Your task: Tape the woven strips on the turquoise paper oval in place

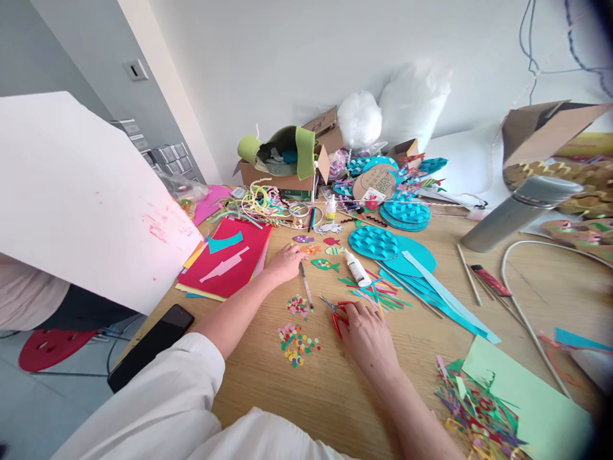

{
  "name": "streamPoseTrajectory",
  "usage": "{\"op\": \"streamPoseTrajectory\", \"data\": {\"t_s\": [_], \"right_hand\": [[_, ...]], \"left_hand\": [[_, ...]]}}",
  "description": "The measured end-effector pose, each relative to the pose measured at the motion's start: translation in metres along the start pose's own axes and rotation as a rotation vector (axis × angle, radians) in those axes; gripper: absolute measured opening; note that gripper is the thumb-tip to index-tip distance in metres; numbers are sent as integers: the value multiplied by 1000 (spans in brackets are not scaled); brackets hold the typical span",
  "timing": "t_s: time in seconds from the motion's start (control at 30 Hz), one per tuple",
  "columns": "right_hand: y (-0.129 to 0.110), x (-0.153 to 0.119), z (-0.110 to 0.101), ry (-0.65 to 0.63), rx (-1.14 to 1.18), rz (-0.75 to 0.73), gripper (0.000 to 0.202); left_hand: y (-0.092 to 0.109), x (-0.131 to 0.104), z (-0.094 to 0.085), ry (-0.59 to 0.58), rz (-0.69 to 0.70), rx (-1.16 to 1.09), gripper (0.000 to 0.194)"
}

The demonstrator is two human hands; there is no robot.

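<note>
The left hand [286, 263] reaches across the counter [249, 390] with its fingertips at the orange fish [313, 250]; whether they pinch it or only touch it, I cannot tell. The fish lies among other paper fish: a purple one [303, 239] just beyond, a red one [331, 241] to its right, a striped one [334, 251] beside it and a green one [325, 264] nearer the person.

The right hand [368, 332] is low over the counter, fingers curled over the red handles of the scissors [339, 313]. The blades point away to the left, slightly parted; I cannot tell if the hand grips the handles or rests on them.

Between the hands lies a pen [306, 286], its far end near the left hand. Nearer the person are two piles of paper dots, a small one [297, 306] and a larger one [297, 345]. A glue bottle [357, 269] lies on its side beyond the right hand, next to paper strips [378, 292].
</note>
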State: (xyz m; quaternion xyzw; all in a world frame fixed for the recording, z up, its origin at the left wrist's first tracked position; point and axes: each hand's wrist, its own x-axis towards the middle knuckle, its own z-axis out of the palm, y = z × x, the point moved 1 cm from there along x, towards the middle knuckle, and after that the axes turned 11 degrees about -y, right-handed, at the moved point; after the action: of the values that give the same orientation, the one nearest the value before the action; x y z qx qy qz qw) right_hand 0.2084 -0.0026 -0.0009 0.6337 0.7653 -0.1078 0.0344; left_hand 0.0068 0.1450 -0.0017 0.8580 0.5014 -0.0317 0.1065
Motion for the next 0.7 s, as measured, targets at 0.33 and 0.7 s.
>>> {"op": "streamPoseTrajectory", "data": {"t_s": [0.33,0.7], "right_hand": [[0,0,0,24,17,7,22],[-3,-5,-5,111,80,-39,24]], "left_hand": [[-1,3,-5,-13,19,-51,49],[-11,-113,-10,512,-55,-270,52]]}}
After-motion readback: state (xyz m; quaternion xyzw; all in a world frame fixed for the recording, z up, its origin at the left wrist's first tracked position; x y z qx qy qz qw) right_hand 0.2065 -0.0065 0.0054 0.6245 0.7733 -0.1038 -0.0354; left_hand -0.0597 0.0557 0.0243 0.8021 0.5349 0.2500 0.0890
